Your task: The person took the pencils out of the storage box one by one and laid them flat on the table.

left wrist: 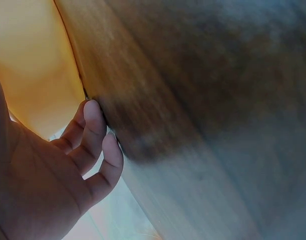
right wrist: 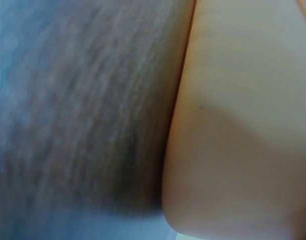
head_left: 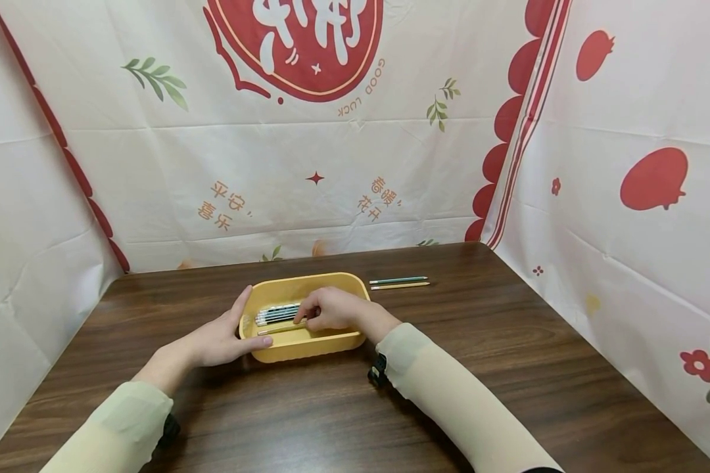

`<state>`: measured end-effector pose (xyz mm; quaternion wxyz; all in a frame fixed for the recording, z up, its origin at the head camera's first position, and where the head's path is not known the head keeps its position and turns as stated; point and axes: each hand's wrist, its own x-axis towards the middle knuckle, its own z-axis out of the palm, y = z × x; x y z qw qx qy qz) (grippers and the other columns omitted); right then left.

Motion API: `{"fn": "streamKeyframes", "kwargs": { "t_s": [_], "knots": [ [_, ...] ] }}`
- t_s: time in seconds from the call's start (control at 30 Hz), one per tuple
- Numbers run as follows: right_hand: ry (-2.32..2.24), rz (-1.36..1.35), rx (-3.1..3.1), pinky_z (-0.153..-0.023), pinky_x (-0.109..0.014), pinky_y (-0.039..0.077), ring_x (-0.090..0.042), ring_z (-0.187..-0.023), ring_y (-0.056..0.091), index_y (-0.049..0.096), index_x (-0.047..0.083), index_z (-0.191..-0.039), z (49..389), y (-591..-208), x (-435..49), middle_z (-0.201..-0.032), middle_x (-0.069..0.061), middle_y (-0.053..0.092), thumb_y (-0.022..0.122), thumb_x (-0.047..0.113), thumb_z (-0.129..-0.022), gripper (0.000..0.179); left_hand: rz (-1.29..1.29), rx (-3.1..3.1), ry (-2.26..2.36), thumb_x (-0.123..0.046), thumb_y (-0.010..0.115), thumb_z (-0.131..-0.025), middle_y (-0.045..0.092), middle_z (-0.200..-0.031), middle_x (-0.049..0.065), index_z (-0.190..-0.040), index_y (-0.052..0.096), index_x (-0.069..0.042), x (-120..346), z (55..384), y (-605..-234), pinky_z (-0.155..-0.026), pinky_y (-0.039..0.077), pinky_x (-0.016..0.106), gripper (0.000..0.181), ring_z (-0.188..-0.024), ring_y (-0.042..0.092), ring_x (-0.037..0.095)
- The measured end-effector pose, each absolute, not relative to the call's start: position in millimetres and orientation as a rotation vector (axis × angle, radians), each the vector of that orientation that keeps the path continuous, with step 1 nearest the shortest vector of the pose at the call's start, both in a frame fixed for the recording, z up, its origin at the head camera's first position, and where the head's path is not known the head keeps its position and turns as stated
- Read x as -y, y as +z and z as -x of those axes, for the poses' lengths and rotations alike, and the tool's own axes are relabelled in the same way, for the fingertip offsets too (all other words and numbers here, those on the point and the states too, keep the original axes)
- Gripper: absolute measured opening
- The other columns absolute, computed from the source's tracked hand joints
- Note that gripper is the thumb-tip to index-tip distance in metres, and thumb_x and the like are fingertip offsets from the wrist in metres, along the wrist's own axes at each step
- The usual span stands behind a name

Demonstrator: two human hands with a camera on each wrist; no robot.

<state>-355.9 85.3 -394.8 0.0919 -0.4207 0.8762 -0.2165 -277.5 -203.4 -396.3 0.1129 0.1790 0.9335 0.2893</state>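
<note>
A yellow plastic basket [head_left: 307,353] stands on the table. My left hand [head_left: 219,338] grips its left end, thumb across the front rim and fingers around the end wall. In the left wrist view, curled fingers [left wrist: 93,125] lie low beside the basket wall [left wrist: 38,60]. My right hand [head_left: 337,309] reaches inside the basket and pinches a yellow pencil [head_left: 281,328] between thumb and fingertips. Behind that pencil lie several green and dark pencils [head_left: 272,315] side by side, their eraser ends to the left. The right wrist view shows only the basket's outer wall [right wrist: 232,125], no hand.
On the dark wooden table [head_left: 307,414], right of the basket, lie a green pencil [head_left: 399,280] and a yellow pencil [head_left: 399,286], roughly parallel. A white printed cloth [head_left: 296,151] hangs behind the table and along both sides.
</note>
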Motion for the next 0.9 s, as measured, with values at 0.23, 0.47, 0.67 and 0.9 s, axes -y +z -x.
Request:
{"fn": "streamKeyframes", "kwargs": {
  "t_s": [0.23,0.47,0.67,0.9],
  "knots": [
    [-0.707,1.197,-2.606,-0.084,-0.023,0.05,-0.006,-0.09,0.058,0.083,0.019,-0.112,356.2,-395.7,-85.2,-0.103,0.003,0.069,0.073,0.003,-0.097,0.024,-0.521,-2.744,0.842,-0.071,0.07,-0.098,0.022,-0.175,0.038,-0.176,-0.015,-0.012,204.2,277.7,-396.8,-0.124,0.036,0.07,0.13,-0.159,0.037,0.054],
    [-0.793,1.18,-2.576,-0.086,-0.023,0.053,-0.006,-0.095,0.062,0.085,0.02,-0.116,358.5,-396.1,-84.4,-0.108,0.002,0.073,0.073,0.002,-0.099,0.028,-0.519,-2.746,0.838,-0.072,0.07,-0.098,0.023,-0.175,0.039,-0.176,-0.015,-0.013,204.3,277.7,-396.8,-0.124,0.037,0.069,0.129,-0.158,0.038,0.054],
    [-0.866,1.169,-2.571,-0.085,-0.022,0.052,-0.006,-0.094,0.062,0.085,0.02,-0.117,359.6,-393.3,-83.7,-0.108,0.003,0.073,0.074,0.003,-0.099,0.028,-0.531,-2.753,0.843,-0.071,0.07,-0.098,0.024,-0.175,0.039,-0.176,-0.015,-0.012,205.4,278.9,-397.2,-0.124,0.037,0.069,0.13,-0.159,0.038,0.053],
    [-0.92,1.189,-2.568,-0.089,-0.023,0.054,-0.006,-0.099,0.065,0.084,0.018,-0.12,361.0,-385.6,-85.6,-0.111,0.001,0.075,0.073,0.003,-0.101,0.026,-0.535,-2.742,0.856,-0.07,0.071,-0.098,0.025,-0.175,0.038,-0.176,-0.014,-0.012,205.3,278.9,-396.6,-0.124,0.037,0.068,0.129,-0.159,0.038,0.052]
  ]
}}
